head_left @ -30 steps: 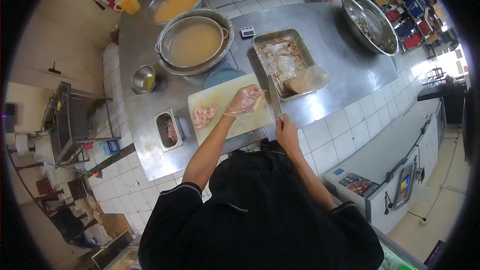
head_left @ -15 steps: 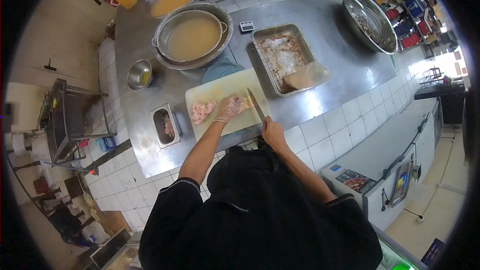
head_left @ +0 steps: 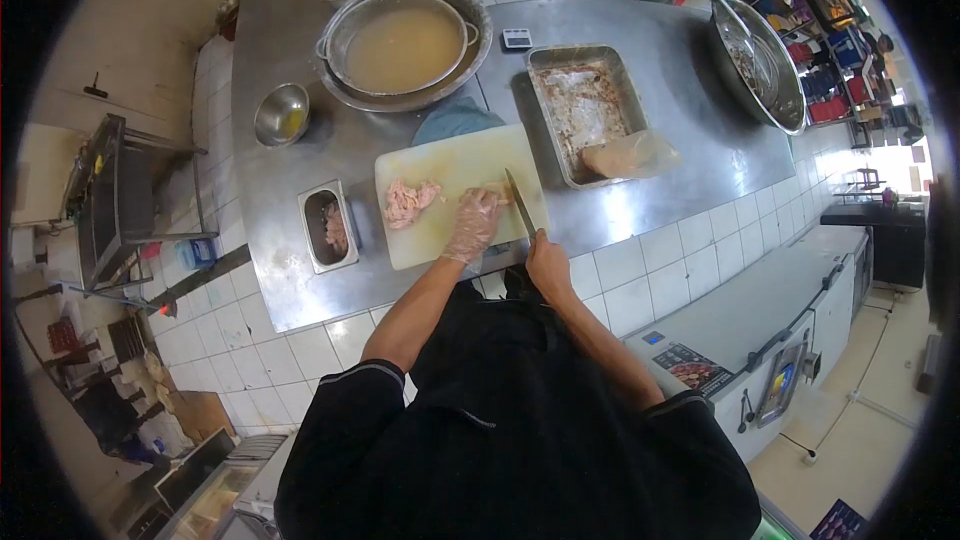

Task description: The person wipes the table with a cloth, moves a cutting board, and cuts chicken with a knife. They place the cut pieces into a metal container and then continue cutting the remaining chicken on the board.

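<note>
Checking in from my end of the feed: a second ago my gloved left hand [head_left: 474, 225] was holding the piece of meat [head_left: 500, 192] up off the board while the knife [head_left: 521, 203] pointed out toward the tray — now that's flipped. The piece is down on the cutting board [head_left: 440, 165], just ahead and to the right of my left fingers, which are partly over it. I honestly can't tell how tight they are, since the glove and the back of the hand cover most of it. My bare right hand [head_left: 545, 262] has its fingers wrapped round the knife handle at the board's near edge, blade angled forward and left so it sits right by the meat; touching or just beside, I can't say. I'd read that as blade and meat lined up for cutting, with the left hand steadying. The pile of meat [head_left: 408, 203] sits left of my left fingers, same board, and farther left the metal tub [head_left: 333, 262] has pinkish bits inside. Ahead and right of my right fingers there's the stained tray [head_left: 590, 105] on the bench [head_left: 690, 80] — plastic bag [head_left: 625, 154] slumped over its near corner.
</note>
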`<state>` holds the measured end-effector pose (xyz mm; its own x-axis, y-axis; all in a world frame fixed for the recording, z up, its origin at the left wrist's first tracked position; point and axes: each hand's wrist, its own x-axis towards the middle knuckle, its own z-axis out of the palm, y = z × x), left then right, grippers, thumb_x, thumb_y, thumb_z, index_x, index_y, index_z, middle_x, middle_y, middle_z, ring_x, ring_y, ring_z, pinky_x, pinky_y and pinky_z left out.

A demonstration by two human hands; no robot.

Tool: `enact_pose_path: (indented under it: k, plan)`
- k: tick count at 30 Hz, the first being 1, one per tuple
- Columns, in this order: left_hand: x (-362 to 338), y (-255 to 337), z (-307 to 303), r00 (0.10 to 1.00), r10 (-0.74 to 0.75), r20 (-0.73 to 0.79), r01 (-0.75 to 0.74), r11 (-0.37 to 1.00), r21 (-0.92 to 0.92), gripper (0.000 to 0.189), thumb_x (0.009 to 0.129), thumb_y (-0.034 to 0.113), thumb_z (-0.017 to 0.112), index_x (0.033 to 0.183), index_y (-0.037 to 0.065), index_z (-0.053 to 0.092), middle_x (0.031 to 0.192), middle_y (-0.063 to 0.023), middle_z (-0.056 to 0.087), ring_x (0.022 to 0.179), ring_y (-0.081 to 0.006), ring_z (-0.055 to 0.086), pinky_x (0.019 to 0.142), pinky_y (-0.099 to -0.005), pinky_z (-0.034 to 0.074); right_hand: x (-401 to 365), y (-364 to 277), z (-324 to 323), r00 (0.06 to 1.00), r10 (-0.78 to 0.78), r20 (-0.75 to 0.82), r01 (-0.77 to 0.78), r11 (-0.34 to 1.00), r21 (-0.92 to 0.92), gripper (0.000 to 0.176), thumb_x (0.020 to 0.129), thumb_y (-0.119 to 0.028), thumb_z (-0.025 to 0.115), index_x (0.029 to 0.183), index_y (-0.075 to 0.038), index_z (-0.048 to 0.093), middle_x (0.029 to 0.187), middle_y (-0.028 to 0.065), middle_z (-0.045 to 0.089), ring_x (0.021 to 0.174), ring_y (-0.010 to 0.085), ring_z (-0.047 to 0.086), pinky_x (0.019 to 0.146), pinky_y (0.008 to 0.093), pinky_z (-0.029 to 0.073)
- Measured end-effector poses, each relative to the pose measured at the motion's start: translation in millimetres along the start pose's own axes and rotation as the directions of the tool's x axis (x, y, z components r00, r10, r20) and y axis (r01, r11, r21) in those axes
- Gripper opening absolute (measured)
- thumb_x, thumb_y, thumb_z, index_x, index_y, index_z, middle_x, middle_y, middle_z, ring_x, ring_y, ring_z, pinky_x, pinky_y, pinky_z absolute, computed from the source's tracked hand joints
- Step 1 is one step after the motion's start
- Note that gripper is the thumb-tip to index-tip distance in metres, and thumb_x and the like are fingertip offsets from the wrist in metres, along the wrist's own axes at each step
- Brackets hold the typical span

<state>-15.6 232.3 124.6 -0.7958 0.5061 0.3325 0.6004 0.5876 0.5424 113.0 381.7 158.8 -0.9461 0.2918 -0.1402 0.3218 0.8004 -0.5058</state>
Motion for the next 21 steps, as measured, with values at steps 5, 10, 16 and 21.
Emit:
enact_pose_path:
  k: [5, 10, 16, 21]
  plan:
    - [-14.5, -32.2, 38.3, 0.996, 0.073, 0.044, -0.075, 0.996, 0.051, 0.020, 0.082, 0.008, 0.066, 0.102, 0.008, 0.071, 0.102, -0.0091, 0.067, 0.103, -0.0339, 0.059, 0.094, -0.0477, 0.049, 18.7, -14.5, -4.8, 1.000, -0.014, -0.024, 0.014, 1.000, 0.011, 0.018, 0.100, -0.012, 0.052, 0.104, 0.005, 0.051, 0.067, 0.0307, 0.064, 0.064, 0.0510, 0.064, 0.057, 0.0611, 0.049]
    - [-15.6, -27.3, 33.5, 0.990, -0.002, -0.141, -0.013, 0.994, -0.109, 0.025, 0.078, 0.004, 0.068, 0.102, 0.010, 0.071, 0.100, -0.0083, 0.066, 0.098, -0.0329, 0.060, 0.090, -0.0464, 0.050, 64.1, -17.3, 12.2, 0.999, 0.001, 0.044, 0.000, 1.000, -0.018, 0.022, 0.097, -0.012, 0.050, 0.112, 0.005, 0.048, 0.074, 0.0315, 0.066, 0.071, 0.0514, 0.067, 0.064, 0.0611, 0.053]
    - [-10.7, -17.5, 24.5, 0.984, -0.133, -0.116, 0.109, 0.975, -0.193, 0.026, 0.077, 0.003, 0.071, 0.102, 0.009, 0.069, 0.100, -0.0099, 0.067, 0.097, -0.0339, 0.062, 0.088, -0.0452, 0.053, 89.1, -29.4, 25.6, 0.996, -0.047, 0.070, 0.053, 0.995, -0.082, 0.033, 0.097, -0.012, 0.052, 0.125, 0.005, 0.046, 0.076, 0.0304, 0.067, 0.072, 0.0497, 0.068, 0.062, 0.0584, 0.053]
    - [-12.6, -19.5, 27.5, 0.981, -0.129, -0.143, 0.106, 0.981, -0.160, 0.029, 0.075, 0.002, 0.071, 0.103, 0.007, 0.069, 0.105, -0.0114, 0.066, 0.099, -0.0357, 0.061, 0.090, -0.0455, 0.053, 91.7, -42.8, 25.3, 0.994, -0.012, 0.106, 0.020, 0.997, -0.070, 0.064, 0.096, -0.010, 0.052, 0.156, -0.005, 0.029, 0.082, 0.0303, 0.068, 0.074, 0.0486, 0.068, 0.064, 0.0571, 0.054]
